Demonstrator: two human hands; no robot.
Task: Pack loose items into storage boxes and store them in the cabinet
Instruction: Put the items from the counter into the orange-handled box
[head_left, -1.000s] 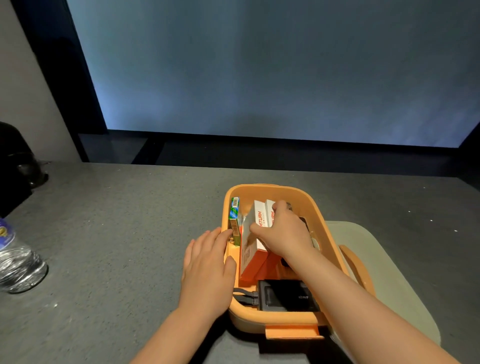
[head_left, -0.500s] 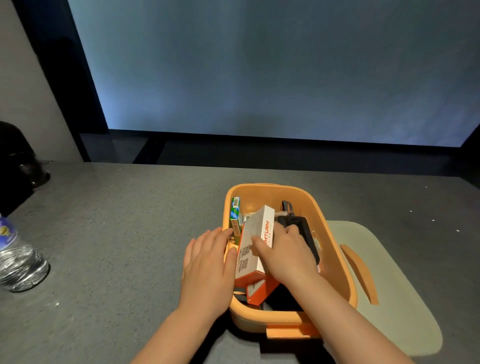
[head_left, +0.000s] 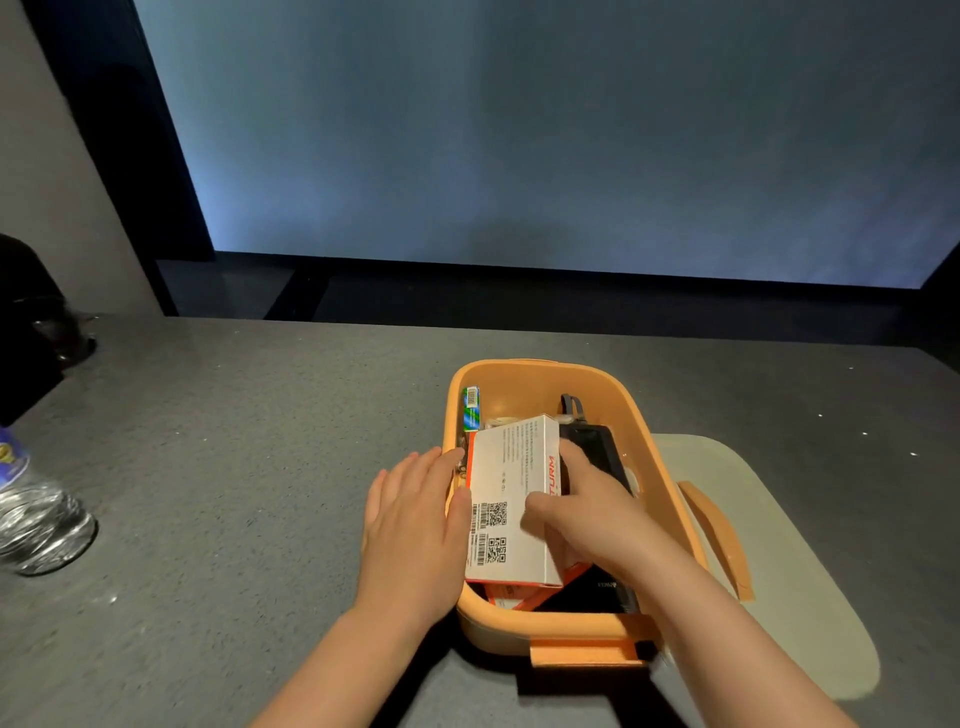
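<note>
An orange storage box (head_left: 540, 376) sits on the grey tabletop in front of me. Inside it lies a white and orange carton (head_left: 511, 483) with QR codes facing up, almost flat on other items. My right hand (head_left: 587, 509) is in the box with fingers on the carton's right edge, pressing or gripping it. My left hand (head_left: 415, 525) rests flat against the box's left rim, thumb touching the carton. A green and blue small pack (head_left: 471, 410) stands at the box's left wall. A black device (head_left: 597, 447) lies under my right hand.
The box's pale lid (head_left: 769, 545) with an orange handle (head_left: 717, 535) lies on the table right of the box. A clear plastic bottle (head_left: 36, 514) stands at the left edge. A dark object (head_left: 31, 322) is at the far left. A large screen rises behind the table.
The carton went from standing on edge to lying nearly flat in the box, lowered by my right hand. My left hand stayed on the box's left rim.
</note>
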